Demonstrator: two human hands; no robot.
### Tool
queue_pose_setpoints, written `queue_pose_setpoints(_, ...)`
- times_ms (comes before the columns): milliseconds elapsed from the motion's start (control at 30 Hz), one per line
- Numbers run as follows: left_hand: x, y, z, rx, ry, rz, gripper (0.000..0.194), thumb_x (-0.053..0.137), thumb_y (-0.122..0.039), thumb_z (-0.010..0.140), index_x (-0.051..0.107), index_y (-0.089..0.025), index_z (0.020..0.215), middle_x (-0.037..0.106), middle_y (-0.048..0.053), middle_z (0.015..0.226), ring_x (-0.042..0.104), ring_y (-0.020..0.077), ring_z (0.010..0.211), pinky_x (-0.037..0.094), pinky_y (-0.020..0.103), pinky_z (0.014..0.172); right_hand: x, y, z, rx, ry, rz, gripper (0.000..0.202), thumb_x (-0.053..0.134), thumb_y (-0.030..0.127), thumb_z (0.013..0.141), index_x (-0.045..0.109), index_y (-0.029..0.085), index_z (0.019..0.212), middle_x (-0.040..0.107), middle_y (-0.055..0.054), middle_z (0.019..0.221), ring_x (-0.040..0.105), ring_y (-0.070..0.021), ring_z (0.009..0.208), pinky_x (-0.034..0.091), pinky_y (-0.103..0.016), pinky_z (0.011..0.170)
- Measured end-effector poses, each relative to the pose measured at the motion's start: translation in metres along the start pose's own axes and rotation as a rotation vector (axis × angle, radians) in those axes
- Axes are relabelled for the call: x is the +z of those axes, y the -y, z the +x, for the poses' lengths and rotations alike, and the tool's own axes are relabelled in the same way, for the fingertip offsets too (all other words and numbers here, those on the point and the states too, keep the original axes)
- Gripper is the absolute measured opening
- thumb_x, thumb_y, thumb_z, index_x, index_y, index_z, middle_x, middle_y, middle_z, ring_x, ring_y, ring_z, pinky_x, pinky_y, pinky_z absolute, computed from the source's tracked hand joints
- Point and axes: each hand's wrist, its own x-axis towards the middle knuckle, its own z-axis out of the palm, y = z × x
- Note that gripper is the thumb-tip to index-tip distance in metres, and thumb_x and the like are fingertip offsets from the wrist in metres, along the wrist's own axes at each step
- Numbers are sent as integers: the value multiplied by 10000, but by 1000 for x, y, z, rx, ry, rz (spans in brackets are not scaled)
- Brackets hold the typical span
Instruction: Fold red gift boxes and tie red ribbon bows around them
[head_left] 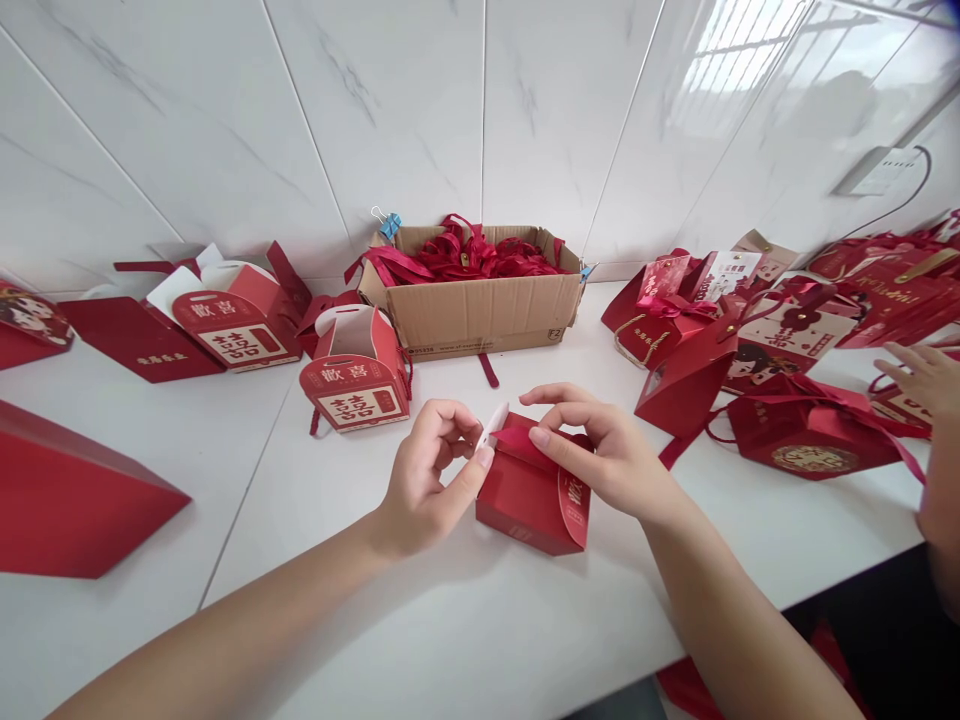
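Note:
A red gift box stands on the white table in front of me. My left hand pinches the upright flap at the box's left side, its white inner face partly showing. Across the top of the box lies a red ribbon. My right hand has its thumb and fingers closed on the ribbon at the box top, with the index finger reaching toward the flap. The ribbon's far part is hidden under my right fingers.
Behind the box is a cardboard carton full of red ribbons. Left stand a red-and-white box and more open boxes. At right are several ribboned boxes and another person's hand.

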Motion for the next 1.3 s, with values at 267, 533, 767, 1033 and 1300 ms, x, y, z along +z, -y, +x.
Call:
queue_pose_setpoints(267,3,-3,-2,0,19,-27,186,573,-192,861,436,-222,984,494,-6,856,509,102,740,468,232,661,6,-1,1,-40,-18,-69,208,588,345,867,672,202,741,580,-71,1180,589,-211,1029,503,-325,783)
queue_pose_setpoints(533,-3,0,2,-123,153,-85,249,454,-446,918,487,-204,865,489,19,823,477,149,737,426,283,638,7,-2,0,-61,-10,-102,195,613,364,852,701,220,753,576,-64,1192,582,-212,1068,489,-347,855)
queue_pose_setpoints(767,-1,-11,6,-191,153,-65,335,453,-384,921,468,-189,648,428,11,685,382,137,619,348,287,559,7,-3,0,-120,-7,-142,193,601,380,855,676,223,774,595,-72,1177,579,-234,1094,482,-378,902)
queue_pose_setpoints(1033,-11,-33,13,-251,66,-406,303,521,-326,900,549,-183,635,534,28,770,490,137,668,454,296,609,11,3,-4,-360,27,-368,519,740,465,707,573,255,1151,609,-87,1239,560,-287,1150,397,-455,1005)
queue_pose_setpoints(1300,-44,-83,28,-138,-321,-467,333,436,-300,916,542,-165,629,612,16,767,587,168,733,490,306,595,5,3,-4,-358,64,-416,460,713,476,726,603,237,1104,633,-77,1217,574,-259,1136,382,-437,1008)
